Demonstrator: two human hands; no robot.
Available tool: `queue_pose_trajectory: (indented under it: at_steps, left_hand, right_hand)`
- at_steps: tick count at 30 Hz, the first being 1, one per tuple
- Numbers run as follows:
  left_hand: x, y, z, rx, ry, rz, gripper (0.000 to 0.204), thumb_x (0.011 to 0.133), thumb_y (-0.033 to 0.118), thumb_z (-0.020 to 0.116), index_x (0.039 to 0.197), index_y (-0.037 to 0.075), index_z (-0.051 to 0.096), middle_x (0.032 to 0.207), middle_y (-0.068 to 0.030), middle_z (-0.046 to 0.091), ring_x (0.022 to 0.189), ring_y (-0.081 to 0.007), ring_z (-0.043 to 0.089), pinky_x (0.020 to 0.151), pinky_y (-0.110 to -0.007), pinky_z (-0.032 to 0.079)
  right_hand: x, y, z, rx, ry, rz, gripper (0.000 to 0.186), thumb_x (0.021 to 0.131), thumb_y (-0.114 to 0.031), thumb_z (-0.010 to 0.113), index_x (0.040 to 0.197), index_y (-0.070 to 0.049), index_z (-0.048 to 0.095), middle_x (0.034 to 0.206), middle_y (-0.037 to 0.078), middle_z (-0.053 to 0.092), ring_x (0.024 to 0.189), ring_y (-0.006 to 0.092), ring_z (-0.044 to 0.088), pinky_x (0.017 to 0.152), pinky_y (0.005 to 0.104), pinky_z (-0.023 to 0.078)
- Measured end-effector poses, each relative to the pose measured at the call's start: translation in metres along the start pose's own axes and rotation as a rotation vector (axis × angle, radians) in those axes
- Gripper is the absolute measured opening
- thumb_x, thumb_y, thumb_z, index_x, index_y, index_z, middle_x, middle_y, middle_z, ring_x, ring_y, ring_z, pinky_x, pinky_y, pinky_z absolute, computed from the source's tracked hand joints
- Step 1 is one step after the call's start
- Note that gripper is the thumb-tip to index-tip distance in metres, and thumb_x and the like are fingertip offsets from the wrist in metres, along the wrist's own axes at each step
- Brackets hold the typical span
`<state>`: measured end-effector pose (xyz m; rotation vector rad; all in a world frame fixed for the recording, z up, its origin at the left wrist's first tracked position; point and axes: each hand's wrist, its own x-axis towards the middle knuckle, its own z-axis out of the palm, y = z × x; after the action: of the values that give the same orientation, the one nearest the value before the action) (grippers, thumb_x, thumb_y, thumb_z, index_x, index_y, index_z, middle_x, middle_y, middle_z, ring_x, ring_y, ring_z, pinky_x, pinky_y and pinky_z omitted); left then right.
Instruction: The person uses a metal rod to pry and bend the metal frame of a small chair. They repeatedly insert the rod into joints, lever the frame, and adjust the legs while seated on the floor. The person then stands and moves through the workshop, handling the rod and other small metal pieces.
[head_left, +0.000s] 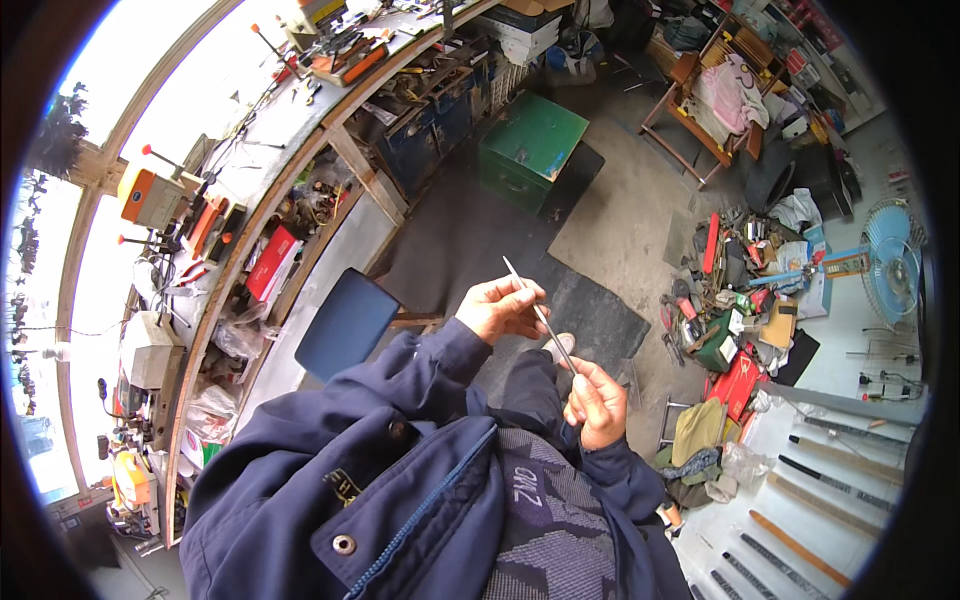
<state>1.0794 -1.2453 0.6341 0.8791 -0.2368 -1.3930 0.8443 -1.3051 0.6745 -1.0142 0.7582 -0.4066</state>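
Observation:
A thin, pointed metal rod (548,327) slants in front of my body, its pale tip up and to the left. It may be a slim file, but its kind is too fine to make out. My left hand (500,308) pinches it a little below the tip, between thumb and fingers. Lower and to the right, my right hand (597,404) grips the other end, which its fingers partly hide. Both hands are in the air above the dark floor mat, in dark blue sleeves.
To my left runs a curved workbench (232,215) with orange-and-white machines (152,193) and hand tools. A blue stool (346,323) stands beside it. Ahead are a green metal box (533,140) and a wooden chair (722,100); piled tools and a blue fan (893,262) are on the right.

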Motion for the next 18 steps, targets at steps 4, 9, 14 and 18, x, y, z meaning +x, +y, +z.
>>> queue_pose_trajectory:
  at_steps: [4,9,14,18]
  left_hand:
    - [0.062,-0.004,0.042,-0.040,0.059,0.001,0.022,0.102,0.022,0.062,0.115,0.004,0.064,0.101,-0.0153,0.073,0.085,-0.0278,0.075,0.081,-0.044,0.062]
    - [0.135,-0.010,0.097,-0.082,0.034,0.005,0.022,0.103,0.024,0.060,0.114,0.004,0.063,0.101,-0.0154,0.073,0.086,-0.0283,0.074,0.080,-0.044,0.062]
    - [0.186,-0.017,0.134,-0.072,0.021,-0.004,0.023,0.105,0.026,0.057,0.112,0.005,0.063,0.101,-0.0149,0.073,0.087,-0.0284,0.074,0.081,-0.045,0.061]
    - [0.227,-0.016,0.156,-0.031,-0.012,-0.056,0.022,0.105,0.026,0.056,0.112,0.006,0.062,0.100,-0.0144,0.073,0.086,-0.0282,0.074,0.081,-0.045,0.061]
  right_hand:
    - [0.041,-0.038,-0.055,0.003,-0.027,-0.018,0.031,0.103,-0.014,0.055,0.127,0.004,0.064,0.065,-0.007,0.047,0.051,0.0003,0.035,0.048,0.0196,0.035]
    - [0.076,-0.094,-0.127,-0.207,-0.027,-0.073,0.031,0.102,-0.014,0.052,0.125,0.003,0.063,0.060,-0.010,0.044,0.048,-0.0005,0.032,0.047,0.0185,0.030]
    - [0.095,-0.126,-0.165,-0.531,0.055,-0.328,0.028,0.101,-0.014,0.056,0.121,0.002,0.066,0.064,-0.010,0.045,0.057,-0.0004,0.034,0.052,0.0210,0.028]
    - [0.108,-0.144,-0.187,-0.582,0.143,-0.323,0.027,0.100,-0.012,0.059,0.121,0.002,0.066,0.065,-0.009,0.046,0.060,0.0009,0.034,0.054,0.0223,0.029]
